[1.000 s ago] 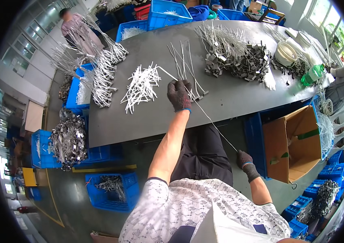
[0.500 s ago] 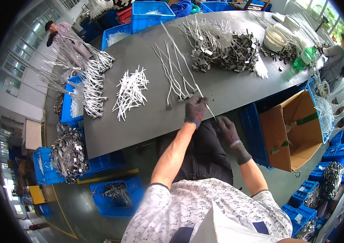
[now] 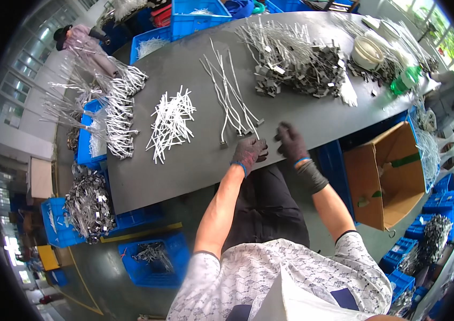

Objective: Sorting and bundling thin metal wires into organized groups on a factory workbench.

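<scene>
My left hand (image 3: 250,152), in a dark glove, is over the table's near edge with its fingers curled. A small white tip shows by its fingertips; what it belongs to is unclear. Just beyond lie several thin cables (image 3: 230,112) with white sleeves and small grey end blocks pointing toward me. To the right, my gloved right hand (image 3: 292,143) hovers by the edge, slightly blurred, thumb and fingers apart and nothing visible in them. Farther left lies a loose pile of short white tubes (image 3: 171,124).
A heap of grey-ended cables (image 3: 301,67) covers the table's far middle, near a white tub (image 3: 367,52) and a green bottle (image 3: 406,80). Sleeved bundles (image 3: 120,117) hang at the left edge. A cardboard box (image 3: 363,182) stands below right. Two other people are farther off.
The long cable with a white sleeve has left my hands and appears to lie with the others. My right hand has risen from below the edge; my left hand has shifted slightly left and nearer.
</scene>
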A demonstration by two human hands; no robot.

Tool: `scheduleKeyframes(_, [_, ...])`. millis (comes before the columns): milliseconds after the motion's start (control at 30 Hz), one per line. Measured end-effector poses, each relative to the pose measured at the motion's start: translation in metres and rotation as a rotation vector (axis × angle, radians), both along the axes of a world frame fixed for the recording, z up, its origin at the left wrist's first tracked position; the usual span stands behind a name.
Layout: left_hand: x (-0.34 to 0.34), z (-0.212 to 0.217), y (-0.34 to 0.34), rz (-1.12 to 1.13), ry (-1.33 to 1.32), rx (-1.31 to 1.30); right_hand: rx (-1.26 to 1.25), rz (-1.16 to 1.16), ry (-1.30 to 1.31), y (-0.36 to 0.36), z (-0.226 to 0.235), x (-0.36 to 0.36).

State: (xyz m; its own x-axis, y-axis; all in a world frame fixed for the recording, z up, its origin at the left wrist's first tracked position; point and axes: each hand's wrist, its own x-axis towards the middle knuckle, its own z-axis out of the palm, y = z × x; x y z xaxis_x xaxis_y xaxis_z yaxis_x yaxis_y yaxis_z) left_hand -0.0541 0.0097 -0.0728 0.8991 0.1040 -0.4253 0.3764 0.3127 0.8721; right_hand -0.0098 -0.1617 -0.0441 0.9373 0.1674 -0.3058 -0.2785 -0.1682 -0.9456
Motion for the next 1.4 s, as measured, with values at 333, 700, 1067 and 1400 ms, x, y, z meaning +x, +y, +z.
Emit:
scheduleKeyframes(333, [0.07,-0.003,0.088,-0.133,0.22,0.534,-1.13,-0.058,-0.895,-0.042,-0.004,0.217])
scheduleKeyframes(700, [0.036,-0.058,0.219,0.116,0.506,1.38,-0.99,-0.067,-0.701,-0.03,-0.034,0.174])
scheduleKeyframes(1067, [0.017,-0.153,0.289,0.185,0.467,1.238,-0.261,0.231,-0.056,-0.074,-0.079,0.021])
scheduleKeyframes(1400, [-0.029,-0.089,0.18,0.448,0.171,-0.485,-0.991,0.44,-0.206,-0.233,-0.211,-0.166])
